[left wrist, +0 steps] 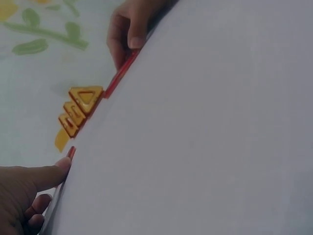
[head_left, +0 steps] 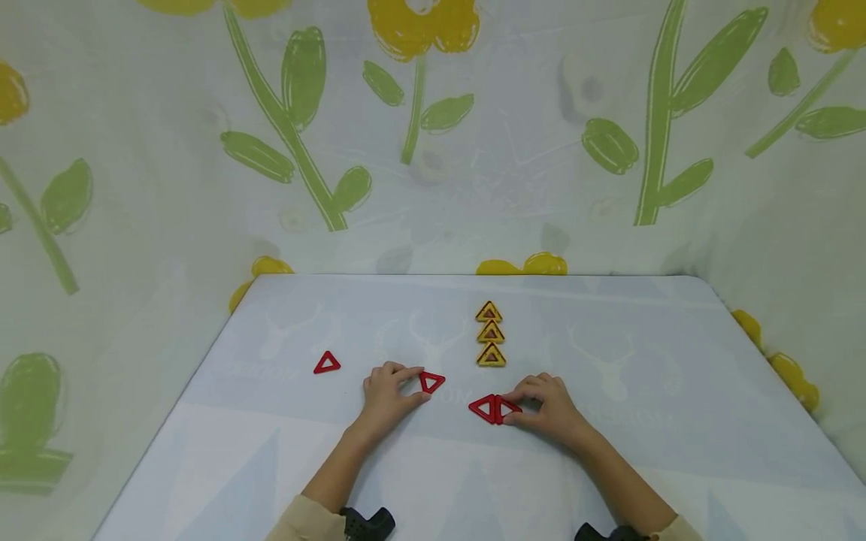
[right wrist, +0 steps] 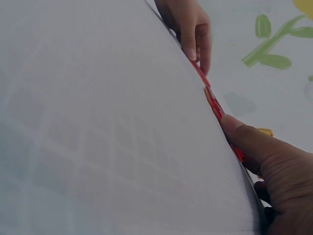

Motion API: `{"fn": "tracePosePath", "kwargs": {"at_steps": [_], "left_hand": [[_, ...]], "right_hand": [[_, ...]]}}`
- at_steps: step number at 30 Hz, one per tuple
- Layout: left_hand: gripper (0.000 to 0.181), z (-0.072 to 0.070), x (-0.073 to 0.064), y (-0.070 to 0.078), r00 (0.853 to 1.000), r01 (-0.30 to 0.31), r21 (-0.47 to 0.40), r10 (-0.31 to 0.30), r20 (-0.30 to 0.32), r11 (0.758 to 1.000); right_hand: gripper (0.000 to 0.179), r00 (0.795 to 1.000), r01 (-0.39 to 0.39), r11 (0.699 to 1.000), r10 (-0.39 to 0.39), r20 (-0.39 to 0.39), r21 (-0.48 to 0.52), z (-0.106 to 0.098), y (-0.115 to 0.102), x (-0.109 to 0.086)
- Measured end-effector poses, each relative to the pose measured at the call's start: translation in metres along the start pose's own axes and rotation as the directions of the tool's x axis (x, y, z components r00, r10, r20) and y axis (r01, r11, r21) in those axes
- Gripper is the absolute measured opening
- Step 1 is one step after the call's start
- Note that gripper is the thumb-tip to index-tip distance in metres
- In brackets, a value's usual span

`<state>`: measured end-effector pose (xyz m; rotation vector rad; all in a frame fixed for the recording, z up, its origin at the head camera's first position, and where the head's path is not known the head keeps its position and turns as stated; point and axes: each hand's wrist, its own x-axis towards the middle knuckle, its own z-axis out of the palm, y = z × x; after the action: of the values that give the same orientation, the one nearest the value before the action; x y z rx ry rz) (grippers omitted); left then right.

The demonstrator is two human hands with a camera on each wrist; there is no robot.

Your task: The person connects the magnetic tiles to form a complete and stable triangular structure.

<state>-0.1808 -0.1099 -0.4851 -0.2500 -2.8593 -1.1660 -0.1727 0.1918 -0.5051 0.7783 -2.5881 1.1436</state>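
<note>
My left hand (head_left: 391, 396) pinches a red triangular frame tile (head_left: 438, 386) between fingers and thumb, on the white tabletop. To its right, my right hand (head_left: 553, 409) pinches another red triangle tile (head_left: 498, 410) at its outer side. That tile stands edge to edge with a second red triangle (head_left: 492, 409), the two forming a diamond. A gap separates the left hand's tile from this pair. In the right wrist view the red tiles (right wrist: 213, 104) show edge-on, low over the table surface, with the right thumb (right wrist: 234, 126) against them.
A loose red triangle (head_left: 328, 369) lies left of my left hand. Behind the hands, three yellow triangles (head_left: 490, 332) form a column running away from me. The white table (head_left: 223, 451) ends at a rounded back edge, before a flower-printed curtain (head_left: 501, 165).
</note>
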Motion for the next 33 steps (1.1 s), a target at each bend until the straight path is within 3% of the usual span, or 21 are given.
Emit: {"fn": "tracePosePath", "kwargs": {"at_steps": [8,15,26,33], "left_hand": [[0.045,0.009,0.004,0.01,0.998,-0.062,0.024,0.061,0.035,0.998],[0.046,0.016,0.007,0.016,0.995,-0.068,0.025,0.066,0.07,0.997],[0.046,0.025,0.012,0.022,0.981,-0.137,0.018,0.133,0.14,0.99],[0.046,0.028,0.016,0.025,0.978,-0.131,0.014,0.127,0.164,0.991]], "right_hand": [[0.027,1.0,-0.016,1.0,0.016,0.001,-0.005,0.0,0.0,-0.001],[0.027,0.999,-0.045,0.999,0.045,0.02,0.006,0.0,-0.002,-0.001],[0.028,1.0,-0.029,1.0,0.029,0.011,0.007,0.0,-0.003,0.0],[0.029,1.0,-0.023,1.0,0.023,0.008,-0.017,-0.001,-0.005,0.001]]}}
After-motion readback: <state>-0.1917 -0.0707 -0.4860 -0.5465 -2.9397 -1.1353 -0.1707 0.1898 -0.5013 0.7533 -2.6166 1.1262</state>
